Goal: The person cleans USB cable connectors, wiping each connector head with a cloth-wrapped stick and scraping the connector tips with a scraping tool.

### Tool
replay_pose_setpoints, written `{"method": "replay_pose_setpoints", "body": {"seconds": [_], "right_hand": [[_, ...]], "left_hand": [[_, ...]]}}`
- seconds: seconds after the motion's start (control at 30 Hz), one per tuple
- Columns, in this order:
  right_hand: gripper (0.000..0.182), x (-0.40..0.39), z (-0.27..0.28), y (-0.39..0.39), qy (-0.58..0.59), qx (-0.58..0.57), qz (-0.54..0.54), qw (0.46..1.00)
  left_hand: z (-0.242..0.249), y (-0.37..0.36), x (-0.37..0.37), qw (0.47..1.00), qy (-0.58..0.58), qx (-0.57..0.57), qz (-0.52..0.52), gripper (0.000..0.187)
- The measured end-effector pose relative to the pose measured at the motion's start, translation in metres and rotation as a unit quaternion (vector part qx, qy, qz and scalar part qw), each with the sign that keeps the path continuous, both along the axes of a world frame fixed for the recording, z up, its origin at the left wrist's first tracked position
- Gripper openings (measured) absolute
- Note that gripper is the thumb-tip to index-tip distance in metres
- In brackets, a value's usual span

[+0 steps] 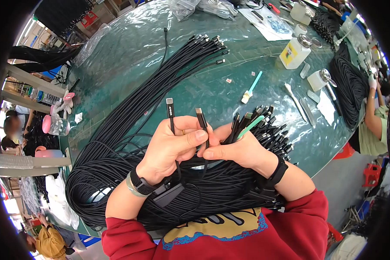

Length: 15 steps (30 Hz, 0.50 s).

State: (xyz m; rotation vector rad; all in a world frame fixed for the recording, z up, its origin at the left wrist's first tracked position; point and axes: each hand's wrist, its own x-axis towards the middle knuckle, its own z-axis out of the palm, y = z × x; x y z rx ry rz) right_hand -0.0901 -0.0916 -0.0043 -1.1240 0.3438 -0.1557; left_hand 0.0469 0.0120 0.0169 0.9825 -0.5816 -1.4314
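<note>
My left hand (169, 145) is closed around a black USB cable, its plug (170, 113) pointing up with white lettering on the housing. A second black cable plug (201, 123) stands upright between my left thumb and the fingertips of my right hand (242, 151). My right hand is closed too, with a mint-green stick (251, 126) and several black plugs by its fingers; which of these it grips is partly hidden. Below both hands lies a large looped bundle of black cables (112, 173). One set of plug ends (208, 43) fans out at the back, another (277, 134) at right.
On the green table (130, 52) are a white bottle with a yellow label (294, 53), a smaller bottle (318, 80), a turquoise-handled brush (252, 88) and tweezers (307, 109). Another cable coil (347, 86) lies at right, near a person in light green (375, 125).
</note>
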Motion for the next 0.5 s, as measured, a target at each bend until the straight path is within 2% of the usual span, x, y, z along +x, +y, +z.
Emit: {"method": "replay_pose_setpoints", "body": {"seconds": [0.2, 0.3, 0.43, 0.5], "right_hand": [[0.02, -0.0005, -0.0009, -0.0015, -0.012, -0.032, -0.003, 0.999], [0.024, -0.0003, 0.0021, -0.0011, 0.004, -0.03, -0.01, 1.0], [0.026, 0.0007, 0.0024, 0.0002, 0.005, -0.048, -0.023, 0.999], [0.024, -0.0001, 0.0042, -0.0007, 0.018, -0.066, 0.001, 0.998]], "left_hand": [[-0.0002, -0.0006, -0.0002, 1.0, 0.001, 0.008, -0.01, 0.012], [0.0026, -0.0015, -0.0062, 0.999, -0.033, 0.014, 0.033, 0.019], [0.0005, 0.0004, -0.0052, 0.999, -0.006, -0.007, 0.04, 0.013], [-0.0005, 0.0014, -0.0036, 0.999, -0.031, -0.017, 0.037, 0.013]]}}
